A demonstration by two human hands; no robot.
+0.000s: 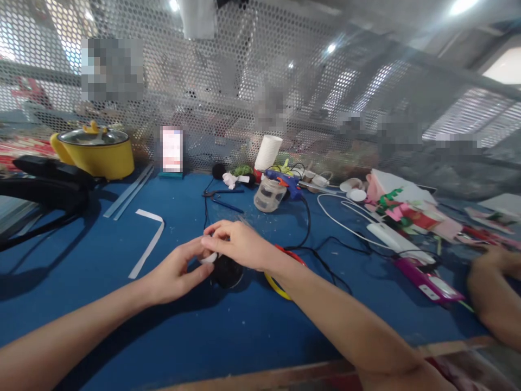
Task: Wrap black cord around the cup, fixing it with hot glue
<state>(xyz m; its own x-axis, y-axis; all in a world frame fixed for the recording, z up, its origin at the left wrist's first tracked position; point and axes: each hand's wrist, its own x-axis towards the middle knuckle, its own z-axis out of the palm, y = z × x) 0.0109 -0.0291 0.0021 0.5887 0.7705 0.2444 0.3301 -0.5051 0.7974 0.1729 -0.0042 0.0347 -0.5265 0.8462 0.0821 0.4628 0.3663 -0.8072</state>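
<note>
Centre of the frame: a person's two bare arms reach in from the bottom edge and meet over a blue table point(101, 282). The left hand point(175, 274) has its thumb and forefinger closed narrowly on a small white piece point(209, 259). The right hand point(240, 244) curls over from above, its fingertips pinched onto the same piece. Directly beneath, touching the table, sits a round black fuzzy ball point(228, 272), half hidden by the right hand. Whether the white piece is touching the ball cannot be made out.

Just right of the ball lie a red ring point(293, 255) and a yellow ring point(277, 287), partly under the right forearm. A black cable point(308, 220) runs from a blue glue gun point(287, 183) at upper centre down past the right wrist. A clear jar point(268, 195) stands beside the gun. At the right edge rests another person's hand point(494, 285).

The likely risks: the white piece is tiny and gripped only at the fingertips, so it could slip out. The ball is round and not visibly steadied, so a push could roll it. The right forearm lies close to the cable and could snag it and tug the glue gun.
</note>
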